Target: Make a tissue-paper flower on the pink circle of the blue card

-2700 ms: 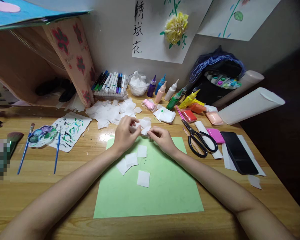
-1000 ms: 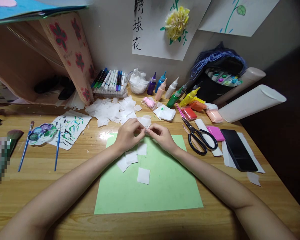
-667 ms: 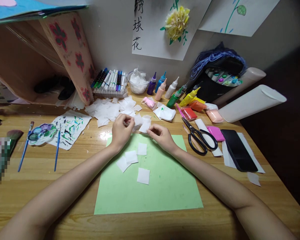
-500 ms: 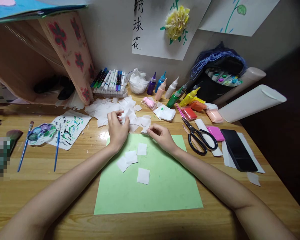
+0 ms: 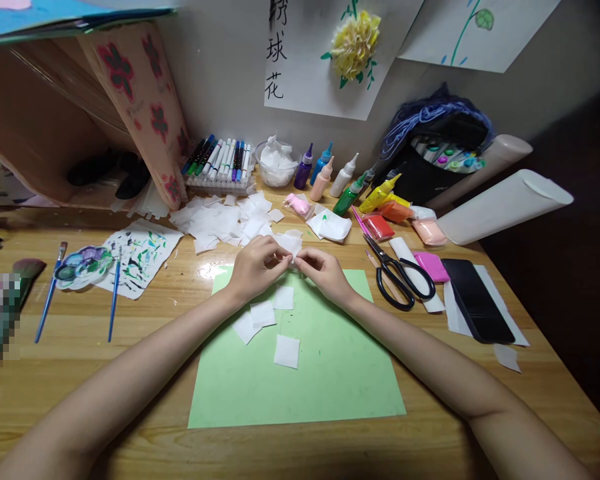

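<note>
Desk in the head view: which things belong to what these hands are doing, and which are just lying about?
Seemingly in the job:
left hand and right hand, fingertips at white paper
white squares
green sheet under them
probably the white paper pile

Apparently lying about:
scissors
phone
blue-handled brushes
markers
squeeze bottles

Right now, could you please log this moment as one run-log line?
left hand: pinching white paper | right hand: pinching white paper | paper squares: on green sheet

Right of the right grip (image 5: pixel 325 272), black-handled scissors (image 5: pixel 385 262) lie near a dark phone (image 5: pixel 476 300). Left of the left grip (image 5: pixel 257 268), a blue-handled paintbrush (image 5: pixel 114 297) rests partly on a paint-spotted sheet (image 5: pixel 145 263); beyond that grip, markers (image 5: pixel 221 161) lie side by side.
</note>
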The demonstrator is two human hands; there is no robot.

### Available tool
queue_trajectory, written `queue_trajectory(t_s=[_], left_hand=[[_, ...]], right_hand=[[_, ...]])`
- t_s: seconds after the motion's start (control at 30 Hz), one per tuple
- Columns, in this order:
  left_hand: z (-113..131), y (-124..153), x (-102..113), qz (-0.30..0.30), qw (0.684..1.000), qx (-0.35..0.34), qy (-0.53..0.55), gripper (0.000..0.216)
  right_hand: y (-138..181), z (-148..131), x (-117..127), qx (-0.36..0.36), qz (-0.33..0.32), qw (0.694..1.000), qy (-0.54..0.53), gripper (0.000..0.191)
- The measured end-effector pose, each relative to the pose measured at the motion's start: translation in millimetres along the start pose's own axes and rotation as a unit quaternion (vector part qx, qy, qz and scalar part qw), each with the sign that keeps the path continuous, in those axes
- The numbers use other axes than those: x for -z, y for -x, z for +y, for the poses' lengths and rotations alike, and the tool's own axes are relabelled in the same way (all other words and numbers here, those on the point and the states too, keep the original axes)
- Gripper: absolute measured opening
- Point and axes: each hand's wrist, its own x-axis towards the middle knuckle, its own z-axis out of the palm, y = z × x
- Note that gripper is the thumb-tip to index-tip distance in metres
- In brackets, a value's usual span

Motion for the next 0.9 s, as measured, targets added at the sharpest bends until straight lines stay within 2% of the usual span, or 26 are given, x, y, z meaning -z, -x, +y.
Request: queue_trajectory(t_s=[0.9], left_hand=[[-1.0, -0.2, -1.0, 0.004, 1.000, 0.011, 0.017, 0.018]], right_hand=[[1.3, 2.9, -1.1, -0.001, 0.006, 1.000, 0.004, 0.016]])
